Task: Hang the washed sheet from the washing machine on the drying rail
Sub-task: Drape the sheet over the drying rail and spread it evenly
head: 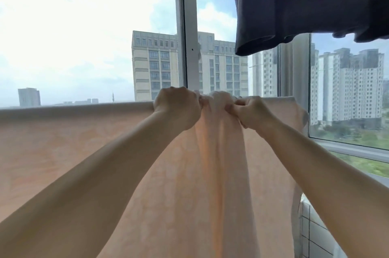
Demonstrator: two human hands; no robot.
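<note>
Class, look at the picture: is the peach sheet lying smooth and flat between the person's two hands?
No. The sheet is bunched into folds between the left hand and right hand, which both grip it.

Bright backlight thru window (84, 26), sky blown out; slight blur, wide-angle edge distortion.

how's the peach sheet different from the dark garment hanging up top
The sheet is pale peach with a faint pattern; the dark garment is plain navy-grey. The sheet spreads wide across the lower view with a bunch gripped by the left hand and right hand; the garment hangs untouched, higher, at upper right. Both hang before the window.
</note>
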